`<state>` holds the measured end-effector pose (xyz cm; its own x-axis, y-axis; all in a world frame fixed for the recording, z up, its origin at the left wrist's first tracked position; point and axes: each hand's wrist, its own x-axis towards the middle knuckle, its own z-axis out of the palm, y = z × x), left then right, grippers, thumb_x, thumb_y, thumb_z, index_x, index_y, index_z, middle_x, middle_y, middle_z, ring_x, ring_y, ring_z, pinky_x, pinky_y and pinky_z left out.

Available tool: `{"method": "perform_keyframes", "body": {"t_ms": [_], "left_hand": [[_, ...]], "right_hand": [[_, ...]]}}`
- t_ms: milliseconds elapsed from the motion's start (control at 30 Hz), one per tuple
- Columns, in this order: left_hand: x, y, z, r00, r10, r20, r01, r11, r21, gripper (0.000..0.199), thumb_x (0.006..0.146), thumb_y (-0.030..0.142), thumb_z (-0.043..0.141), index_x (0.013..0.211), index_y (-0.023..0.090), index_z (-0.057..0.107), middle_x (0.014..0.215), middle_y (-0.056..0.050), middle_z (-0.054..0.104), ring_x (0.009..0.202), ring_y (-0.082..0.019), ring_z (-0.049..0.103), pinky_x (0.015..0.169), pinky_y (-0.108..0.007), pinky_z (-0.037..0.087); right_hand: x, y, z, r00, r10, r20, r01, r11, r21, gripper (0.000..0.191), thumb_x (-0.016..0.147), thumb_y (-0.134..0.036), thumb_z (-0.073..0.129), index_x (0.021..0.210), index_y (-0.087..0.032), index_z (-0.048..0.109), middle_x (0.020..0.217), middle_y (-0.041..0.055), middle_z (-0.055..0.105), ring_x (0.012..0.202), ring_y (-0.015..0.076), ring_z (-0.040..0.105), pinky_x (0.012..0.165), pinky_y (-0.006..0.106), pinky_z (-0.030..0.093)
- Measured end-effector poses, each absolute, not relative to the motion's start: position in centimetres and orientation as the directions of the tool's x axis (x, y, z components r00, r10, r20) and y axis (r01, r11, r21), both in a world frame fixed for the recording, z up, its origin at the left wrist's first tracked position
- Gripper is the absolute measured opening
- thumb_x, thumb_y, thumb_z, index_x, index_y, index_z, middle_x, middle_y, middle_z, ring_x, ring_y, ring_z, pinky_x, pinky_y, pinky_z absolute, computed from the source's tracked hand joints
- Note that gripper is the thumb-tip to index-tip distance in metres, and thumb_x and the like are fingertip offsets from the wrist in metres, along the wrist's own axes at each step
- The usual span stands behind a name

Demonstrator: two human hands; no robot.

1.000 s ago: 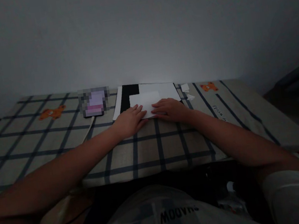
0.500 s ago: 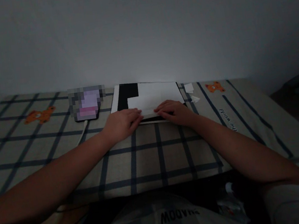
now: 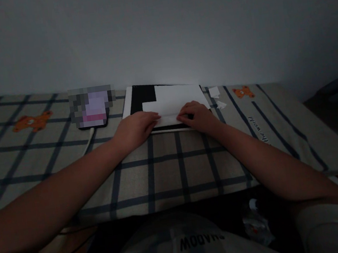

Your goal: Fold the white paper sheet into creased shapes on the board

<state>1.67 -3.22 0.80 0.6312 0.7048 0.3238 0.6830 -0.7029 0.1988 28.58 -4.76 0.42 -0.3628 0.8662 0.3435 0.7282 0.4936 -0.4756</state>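
Note:
A sheet of white paper lies on a flat tablet with a black screen and a white border. My left hand pinches the paper's near left edge, thumb below the fingers. My right hand pinches the same near edge further right. Between the hands, the near strip of the paper looks folded or curled along a crease. Another white sheet shows behind it; whether it is a separate piece I cannot tell.
Left of the tablet lies a phone with a white cable. Small paper scraps rest to the right. A checked cloth covers the table against a wall. Below the front edge is a plastic bottle.
The whole view has tilted slightly, so the table sits higher. Both hands stay on the paper's near edge, and the right fingers have shifted slightly right along it.

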Motion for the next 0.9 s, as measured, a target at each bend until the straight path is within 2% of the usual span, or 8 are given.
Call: {"method": "perform_keyframes", "body": {"t_ms": [133, 233, 333, 533, 633, 733, 833, 900], "left_hand": [[2.1, -3.2, 0.7, 0.751, 0.568, 0.336, 0.584, -0.809, 0.063, 0.033, 0.099, 0.02, 0.049, 0.121, 0.02, 0.074, 0.131, -0.011, 0.071, 0.121, -0.031, 0.065, 0.098, -0.048, 0.053], [2.4, -3.6, 0.7, 0.803, 0.499, 0.325, 0.541, -0.84, -0.049, 0.035, 0.101, 0.017, 0.046, 0.127, 0.018, 0.071, 0.127, -0.012, 0.073, 0.122, -0.032, 0.064, 0.097, -0.051, 0.053], [2.9, -4.7, 0.7, 0.843, 0.446, 0.301, 0.496, -0.861, -0.112, 0.037, 0.104, 0.019, 0.044, 0.132, 0.02, 0.068, 0.133, -0.01, 0.071, 0.126, -0.029, 0.062, 0.104, -0.047, 0.05], [3.6, -6.4, 0.4, 0.838, 0.514, 0.183, 0.531, -0.846, -0.05, 0.056, 0.103, 0.047, 0.048, 0.147, 0.012, 0.055, 0.154, -0.017, 0.053, 0.14, -0.034, 0.052, 0.116, -0.047, 0.042], [3.4, -6.4, 0.3, 0.838, 0.521, 0.161, 0.532, -0.846, -0.03, 0.061, 0.102, 0.049, 0.048, 0.149, 0.011, 0.053, 0.158, -0.018, 0.048, 0.143, -0.035, 0.049, 0.118, -0.048, 0.04], [3.2, -6.2, 0.2, 0.837, 0.52, 0.173, 0.528, -0.849, -0.001, 0.061, 0.102, 0.049, 0.048, 0.15, 0.012, 0.052, 0.159, -0.018, 0.047, 0.144, -0.034, 0.047, 0.12, -0.047, 0.038], [3.1, -6.1, 0.1, 0.841, 0.512, 0.177, 0.517, -0.856, 0.019, 0.061, 0.102, 0.05, 0.047, 0.152, 0.014, 0.05, 0.16, -0.017, 0.046, 0.147, -0.033, 0.044, 0.121, -0.046, 0.036], [3.0, -6.1, 0.1, 0.844, 0.507, 0.173, 0.512, -0.859, 0.021, 0.062, 0.102, 0.051, 0.047, 0.152, 0.014, 0.049, 0.16, -0.017, 0.045, 0.148, -0.033, 0.043, 0.122, -0.046, 0.034]], "right_hand": [[28.4, -4.7, 0.3, -0.377, 0.86, 0.343, 0.74, 0.503, -0.448, 0.014, 0.09, -0.028, 0.065, 0.085, -0.02, 0.076, 0.093, 0.0076, 0.075, 0.095, 0.0246, 0.063, 0.091, 0.04, 0.046], [28.4, -4.7, 0.3, -0.376, 0.856, 0.355, 0.738, 0.508, -0.444, 0.015, 0.09, -0.029, 0.065, 0.084, -0.021, 0.076, 0.092, 0.0075, 0.074, 0.094, 0.0245, 0.062, 0.091, 0.04, 0.045], [28.3, -4.7, 0.3, -0.38, 0.852, 0.359, 0.74, 0.513, -0.436, 0.017, 0.091, -0.03, 0.063, 0.084, -0.02, 0.075, 0.091, 0.0074, 0.074, 0.093, 0.0241, 0.062, 0.091, 0.04, 0.045], [28.1, -4.8, 0.2, -0.379, 0.849, 0.367, 0.758, 0.513, -0.404, 0.019, 0.095, -0.029, 0.06, 0.092, -0.017, 0.076, 0.095, 0.0096, 0.073, 0.097, 0.0252, 0.062, 0.094, 0.04, 0.045], [28.3, -4.9, 0.3, -0.38, 0.832, 0.405, 0.743, 0.535, -0.403, 0.022, 0.095, -0.027, 0.06, 0.107, -0.017, 0.075, 0.104, 0.0113, 0.071, 0.102, 0.0259, 0.062, 0.096, 0.042, 0.047], [28.8, -5.3, 0.7, -0.444, 0.784, 0.434, 0.723, 0.6, -0.343, 0.023, 0.098, -0.029, 0.057, 0.108, -0.019, 0.076, 0.112, 0.0118, 0.07, 0.108, 0.0266, 0.061, 0.099, 0.043, 0.047], [29.0, -6.0, 1.3, -0.588, 0.724, 0.359, 0.674, 0.685, -0.277, 0.029, 0.102, -0.031, 0.051, 0.102, -0.02, 0.078, 0.111, 0.0117, 0.072, 0.107, 0.026, 0.063, 0.097, 0.042, 0.05], [28.9, -6.5, 1.6, -0.621, 0.724, 0.301, 0.686, 0.687, -0.238, 0.03, 0.101, -0.03, 0.051, 0.109, -0.018, 0.077, 0.114, 0.0128, 0.073, 0.107, 0.0264, 0.064, 0.096, 0.042, 0.051]]}}
